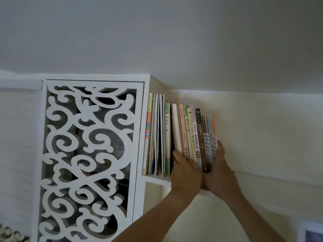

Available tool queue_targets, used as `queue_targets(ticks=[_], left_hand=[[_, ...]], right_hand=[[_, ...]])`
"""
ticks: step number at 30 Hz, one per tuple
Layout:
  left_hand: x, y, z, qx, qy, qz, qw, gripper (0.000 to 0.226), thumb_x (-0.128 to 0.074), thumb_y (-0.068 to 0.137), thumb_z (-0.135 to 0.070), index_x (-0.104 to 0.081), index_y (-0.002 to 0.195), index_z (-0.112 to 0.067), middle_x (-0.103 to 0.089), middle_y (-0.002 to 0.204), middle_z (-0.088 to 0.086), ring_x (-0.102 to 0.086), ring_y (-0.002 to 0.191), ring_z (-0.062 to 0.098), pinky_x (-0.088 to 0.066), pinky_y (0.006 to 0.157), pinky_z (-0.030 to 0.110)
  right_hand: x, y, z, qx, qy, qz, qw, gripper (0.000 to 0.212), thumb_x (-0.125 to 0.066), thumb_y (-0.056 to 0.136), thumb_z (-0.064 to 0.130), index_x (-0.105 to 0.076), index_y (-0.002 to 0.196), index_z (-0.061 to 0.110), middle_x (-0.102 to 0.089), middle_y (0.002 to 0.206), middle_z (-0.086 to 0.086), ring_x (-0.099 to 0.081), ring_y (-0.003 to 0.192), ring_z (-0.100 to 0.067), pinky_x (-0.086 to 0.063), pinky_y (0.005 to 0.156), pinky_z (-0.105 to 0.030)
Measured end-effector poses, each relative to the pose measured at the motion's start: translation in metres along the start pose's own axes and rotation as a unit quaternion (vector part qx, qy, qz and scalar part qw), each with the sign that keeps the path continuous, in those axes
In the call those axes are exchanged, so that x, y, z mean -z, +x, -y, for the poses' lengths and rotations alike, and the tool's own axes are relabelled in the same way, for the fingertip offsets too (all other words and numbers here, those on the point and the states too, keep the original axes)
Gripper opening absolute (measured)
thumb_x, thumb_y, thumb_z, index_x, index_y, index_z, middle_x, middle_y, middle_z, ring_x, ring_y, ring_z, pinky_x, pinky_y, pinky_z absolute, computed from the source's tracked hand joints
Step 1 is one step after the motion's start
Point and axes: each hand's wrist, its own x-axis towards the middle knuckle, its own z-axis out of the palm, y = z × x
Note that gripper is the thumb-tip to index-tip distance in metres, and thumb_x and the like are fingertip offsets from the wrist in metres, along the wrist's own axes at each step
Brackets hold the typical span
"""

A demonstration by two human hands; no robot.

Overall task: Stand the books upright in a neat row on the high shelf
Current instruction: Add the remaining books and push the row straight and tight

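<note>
Nearly done: books (183, 135) upright on the high shelf (157, 179), right-hand batch leaning slightly. Left hand (185, 170) and right hand (218, 170) clamped on that batch from either side (palms pressing inward). Left: closing the gap beside the left-hand group (157, 135), straightening.

White high shelf (155, 179), centre of frame, against the pale wall. Row of books (180, 137) stands on it, spines out. Leftmost group (154, 135) upright against the cabinet side; right group (195, 137) leans left, tops tilted. Narrow dark gap between groups, just right of the white-spined volume (167, 137).
</note>
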Motion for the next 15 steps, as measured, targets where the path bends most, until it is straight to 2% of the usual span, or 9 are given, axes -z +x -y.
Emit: queue_targets(ticks=[3,6,8,10,11,13,15], left_hand=[[-0.001,0.002,-0.002,0.038,-0.059,0.007,0.998,0.034,-0.045,0.105,-0.016,-0.03,0.136,-0.011,-0.062,0.13,0.011,-0.067,0.11,0.023,-0.063,0.084,0.032],[0.004,0.0,-0.006,0.053,-0.038,-0.017,0.998,0.027,-0.054,0.103,-0.015,-0.043,0.127,-0.012,-0.063,0.128,0.004,-0.065,0.115,0.018,-0.051,0.072,0.009],[0.009,-0.004,-0.011,0.043,-0.001,-0.052,0.998,0.028,-0.058,0.101,-0.015,-0.05,0.127,-0.012,-0.063,0.124,0.002,-0.064,0.116,0.017,-0.05,0.078,0.012],[0.016,-0.008,-0.018,0.007,0.01,-0.097,0.995,0.026,-0.058,0.1,-0.015,-0.055,0.126,-0.014,-0.063,0.117,0.0,-0.064,0.112,0.016,-0.057,0.093,0.024],[0.022,-0.009,-0.024,-0.013,0.001,-0.124,0.992,0.022,-0.056,0.101,-0.017,-0.057,0.123,-0.015,-0.062,0.112,-0.002,-0.064,0.107,0.014,-0.06,0.092,0.03],[0.036,-0.007,-0.035,-0.061,-0.042,-0.162,0.984,0.021,-0.054,0.101,-0.029,-0.061,0.118,-0.018,-0.06,0.105,-0.006,-0.066,0.097,0.011,-0.064,0.079,0.032],[0.045,-0.006,-0.04,-0.107,-0.099,-0.105,0.984,0.04,-0.057,0.096,-0.047,-0.06,0.126,-0.021,-0.057,0.116,-0.007,-0.065,0.105,0.011,-0.064,0.08,0.028]], right_hand=[[0.002,-0.001,0.001,0.0,0.001,-0.003,1.0,0.125,-0.073,0.068,0.077,0.01,0.154,0.043,-0.057,0.139,0.001,-0.067,0.108,-0.025,-0.061,0.082,-0.049],[0.002,-0.001,0.003,-0.002,0.004,-0.011,1.0,0.123,-0.073,0.066,0.078,0.006,0.153,0.043,-0.058,0.136,0.0,-0.067,0.106,-0.026,-0.061,0.081,-0.051],[0.003,-0.001,0.004,-0.003,0.01,-0.007,1.0,0.125,-0.074,0.063,0.079,0.005,0.153,0.043,-0.058,0.136,0.0,-0.067,0.107,-0.026,-0.061,0.082,-0.052],[0.005,-0.002,0.006,-0.001,0.018,-0.002,1.0,0.128,-0.077,0.061,0.079,0.003,0.153,0.041,-0.058,0.137,0.002,-0.067,0.109,-0.025,-0.061,0.083,-0.05],[0.007,-0.003,0.008,0.001,0.023,0.001,1.0,0.129,-0.078,0.06,0.079,0.002,0.153,0.04,-0.057,0.137,0.004,-0.067,0.109,-0.024,-0.061,0.083,-0.049],[0.008,-0.003,0.009,0.0,0.037,0.005,0.999,0.13,-0.077,0.055,0.081,0.001,0.152,0.042,-0.057,0.136,0.006,-0.067,0.11,-0.023,-0.061,0.083,-0.048],[0.007,-0.001,0.006,-0.014,0.041,0.012,0.999,0.131,-0.077,0.054,0.081,0.001,0.152,0.042,-0.059,0.13,0.008,-0.068,0.106,-0.023,-0.061,0.08,-0.048]])
